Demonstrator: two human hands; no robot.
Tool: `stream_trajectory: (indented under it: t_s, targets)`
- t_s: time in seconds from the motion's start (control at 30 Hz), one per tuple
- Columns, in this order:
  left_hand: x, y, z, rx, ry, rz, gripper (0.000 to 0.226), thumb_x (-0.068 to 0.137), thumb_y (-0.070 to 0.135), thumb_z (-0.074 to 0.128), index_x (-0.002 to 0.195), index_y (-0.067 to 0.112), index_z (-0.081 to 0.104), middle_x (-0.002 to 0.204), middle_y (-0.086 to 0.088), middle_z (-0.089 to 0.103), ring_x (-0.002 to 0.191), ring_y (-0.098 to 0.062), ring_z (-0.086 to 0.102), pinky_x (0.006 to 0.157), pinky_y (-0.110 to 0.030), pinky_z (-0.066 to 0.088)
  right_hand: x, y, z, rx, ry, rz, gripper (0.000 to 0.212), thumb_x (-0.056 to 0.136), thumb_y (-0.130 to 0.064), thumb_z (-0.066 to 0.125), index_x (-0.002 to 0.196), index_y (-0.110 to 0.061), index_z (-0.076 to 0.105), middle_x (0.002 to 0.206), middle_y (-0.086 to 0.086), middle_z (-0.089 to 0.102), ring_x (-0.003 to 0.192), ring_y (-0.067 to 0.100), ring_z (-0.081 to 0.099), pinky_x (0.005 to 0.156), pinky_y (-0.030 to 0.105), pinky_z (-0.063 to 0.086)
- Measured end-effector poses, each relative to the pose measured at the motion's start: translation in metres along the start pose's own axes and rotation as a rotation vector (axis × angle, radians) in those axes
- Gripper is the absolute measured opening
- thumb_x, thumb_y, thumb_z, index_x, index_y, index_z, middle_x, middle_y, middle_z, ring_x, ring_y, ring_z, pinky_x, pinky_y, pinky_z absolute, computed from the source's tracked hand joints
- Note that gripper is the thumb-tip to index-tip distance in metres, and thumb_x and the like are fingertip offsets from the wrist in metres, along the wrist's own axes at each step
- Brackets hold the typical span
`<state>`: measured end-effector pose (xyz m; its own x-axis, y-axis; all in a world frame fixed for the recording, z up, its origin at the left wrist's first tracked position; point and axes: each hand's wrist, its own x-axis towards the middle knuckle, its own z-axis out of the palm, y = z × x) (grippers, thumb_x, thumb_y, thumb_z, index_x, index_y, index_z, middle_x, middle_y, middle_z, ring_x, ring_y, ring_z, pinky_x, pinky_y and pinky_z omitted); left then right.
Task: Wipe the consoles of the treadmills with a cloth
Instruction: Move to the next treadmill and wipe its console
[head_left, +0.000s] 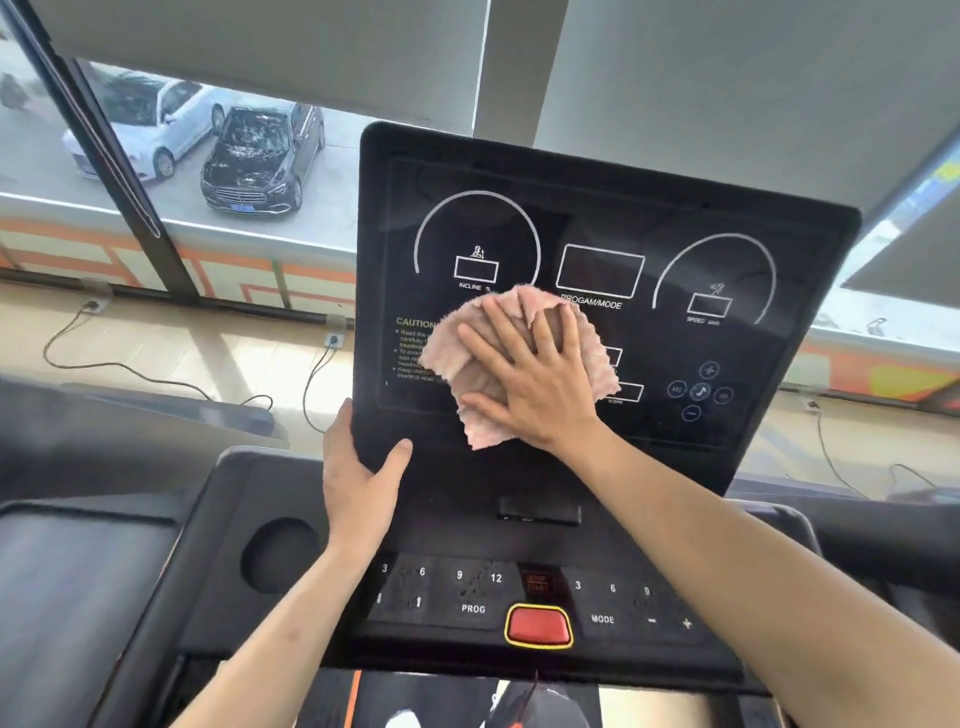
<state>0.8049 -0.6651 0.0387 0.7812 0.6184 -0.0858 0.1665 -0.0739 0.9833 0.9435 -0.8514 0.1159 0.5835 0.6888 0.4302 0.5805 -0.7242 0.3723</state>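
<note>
A black treadmill console (675, 218) with white dial markings stands tilted in front of me. A pink cloth (457, 343) lies flat on its lower middle, covering part of the caution text. My right hand (535, 379) presses on the cloth with fingers spread. My left hand (358, 478) grips the console's lower left edge, thumb on the front face. Below sits the button panel (472, 592) with a red stop button (538, 625).
A round cup holder (278, 556) is at the left of the lower deck. Another treadmill (78, 571) stands at left. Power cables (130, 366) run across the floor to sockets under the window. Parked cars (260, 161) show outside.
</note>
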Motion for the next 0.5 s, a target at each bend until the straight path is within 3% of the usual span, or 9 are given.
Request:
stream_trajectory:
  t_s: [0.13,0.27,0.4,0.5]
  targets:
    - [-0.007,0.004,0.007,0.101,0.007,0.018,0.099,0.081,0.027,0.086,0.160,0.024,0.027,0.160,0.002,0.037,0.149,-0.013,0.035,0.125,-0.038,0.029,0.029,0.034,-0.022,-0.004,0.043,0.153,0.080,0.095,-0.080,0.028,0.162,-0.038,0.015,0.171,0.001,0.015,0.151,0.043,0.027,0.123,0.066,0.006]
    - [-0.012,0.009,0.013,0.196,0.012,0.022,0.115,0.076,0.037,0.089,0.163,0.022,0.016,0.166,0.002,0.026,0.154,-0.014,0.024,0.120,-0.026,0.020,0.051,0.075,-0.045,0.023,0.066,0.281,0.082,0.094,-0.082,0.025,0.162,-0.038,0.014,0.171,0.003,0.012,0.156,0.041,0.014,0.123,0.068,0.002]
    - [-0.015,0.015,0.019,0.251,0.046,0.020,0.123,0.071,0.042,0.091,0.163,0.024,0.012,0.167,0.001,0.023,0.155,-0.018,0.023,0.125,-0.040,0.025,0.055,0.099,-0.052,0.023,0.094,0.386,0.081,0.095,-0.080,0.026,0.162,-0.036,0.014,0.171,0.007,0.015,0.156,0.041,0.012,0.121,0.070,0.005]
    - [-0.017,0.019,0.023,0.275,0.071,0.032,0.124,0.069,0.039,0.093,0.162,0.020,0.012,0.167,-0.003,0.024,0.155,-0.021,0.022,0.125,-0.042,0.023,0.047,0.096,-0.046,0.038,0.107,0.466,0.082,0.096,-0.077,0.029,0.162,-0.032,0.015,0.170,0.009,0.016,0.156,0.041,0.013,0.121,0.070,0.006]
